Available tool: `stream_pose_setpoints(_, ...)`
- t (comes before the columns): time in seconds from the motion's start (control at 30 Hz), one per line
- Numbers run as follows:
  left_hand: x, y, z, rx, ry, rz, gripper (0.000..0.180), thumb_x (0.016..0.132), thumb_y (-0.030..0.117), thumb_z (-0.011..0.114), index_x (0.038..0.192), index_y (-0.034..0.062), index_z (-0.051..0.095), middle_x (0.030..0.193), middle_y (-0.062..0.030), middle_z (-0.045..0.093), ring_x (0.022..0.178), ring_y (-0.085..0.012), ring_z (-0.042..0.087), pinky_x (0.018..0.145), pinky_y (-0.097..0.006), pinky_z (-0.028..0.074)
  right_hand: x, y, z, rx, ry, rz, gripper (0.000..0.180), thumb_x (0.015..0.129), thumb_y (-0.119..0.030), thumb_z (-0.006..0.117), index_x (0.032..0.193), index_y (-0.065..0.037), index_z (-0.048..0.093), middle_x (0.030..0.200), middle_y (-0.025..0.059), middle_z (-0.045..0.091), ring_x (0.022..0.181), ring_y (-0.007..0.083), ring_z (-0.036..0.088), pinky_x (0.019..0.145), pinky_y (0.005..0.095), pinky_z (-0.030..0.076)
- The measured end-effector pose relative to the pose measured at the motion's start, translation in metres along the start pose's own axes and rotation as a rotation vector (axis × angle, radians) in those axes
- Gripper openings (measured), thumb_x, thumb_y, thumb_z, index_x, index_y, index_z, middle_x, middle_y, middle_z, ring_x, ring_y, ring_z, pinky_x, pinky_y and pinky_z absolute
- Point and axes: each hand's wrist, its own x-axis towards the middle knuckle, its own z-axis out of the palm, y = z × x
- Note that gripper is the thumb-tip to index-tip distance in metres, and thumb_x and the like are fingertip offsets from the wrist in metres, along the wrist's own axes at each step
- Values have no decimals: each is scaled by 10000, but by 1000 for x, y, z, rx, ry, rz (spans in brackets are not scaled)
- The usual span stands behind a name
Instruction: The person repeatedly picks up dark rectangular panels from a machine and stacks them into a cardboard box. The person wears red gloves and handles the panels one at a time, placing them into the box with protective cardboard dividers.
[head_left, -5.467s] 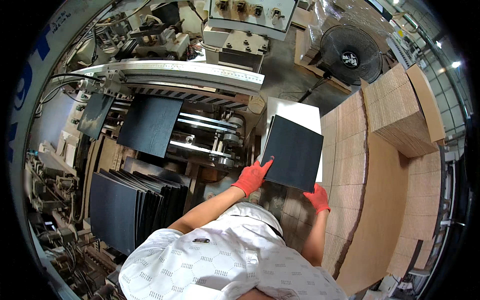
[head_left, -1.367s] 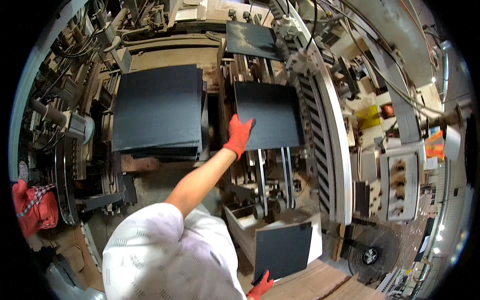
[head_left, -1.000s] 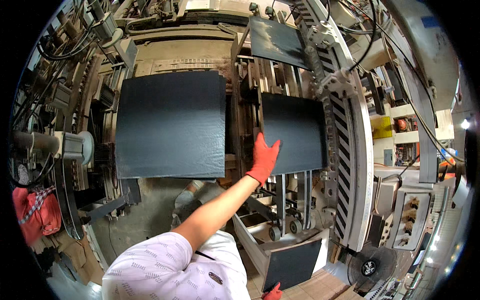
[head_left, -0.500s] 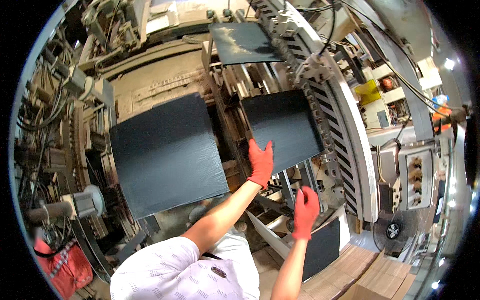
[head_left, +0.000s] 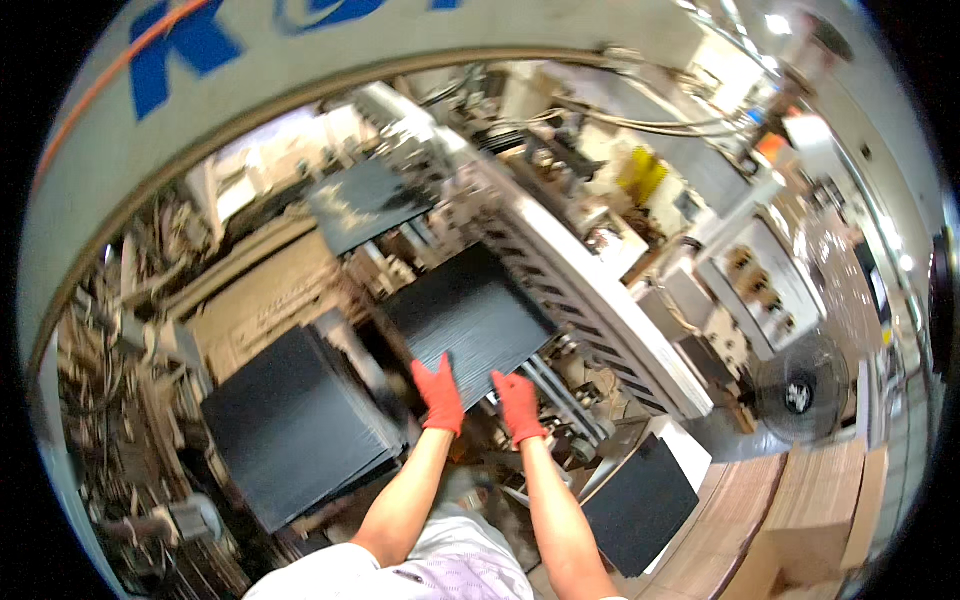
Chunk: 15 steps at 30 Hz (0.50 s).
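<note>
A stack of black sheets (head_left: 290, 425) sits on the machine's left side. Just right of it, the left hand (head_left: 440, 395) and right hand (head_left: 518, 405), both in red gloves, rest flat on the near edge of a black panel (head_left: 468, 328) lying on the feed rails (head_left: 560, 385); neither grip is clenched. The panel looks thin, stiff, light and smooth, best taken by its edges. Its long axis points away and leftward.
</note>
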Motion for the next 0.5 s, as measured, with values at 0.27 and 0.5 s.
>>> stream_pose_setpoints(0.27,13,-11,-23,-748,-529,-686,507,900,441,661,1243,68,644,1297,-118,648,1194,-340,594,1083,-491,438,3,12,-1,-142,49,72,584,903,-598,633,786,-28,683,864,204,699,825,403,679,723,492,505)
stream_pose_setpoints(0.5,64,-62,-39,-583,-715,-298,609,985,580,542,1319,76,611,1342,-92,630,1198,-289,591,1088,-463,434,0,10,7,-100,107,31,582,893,-615,589,877,-51,727,946,215,718,926,419,696,776,532,531)
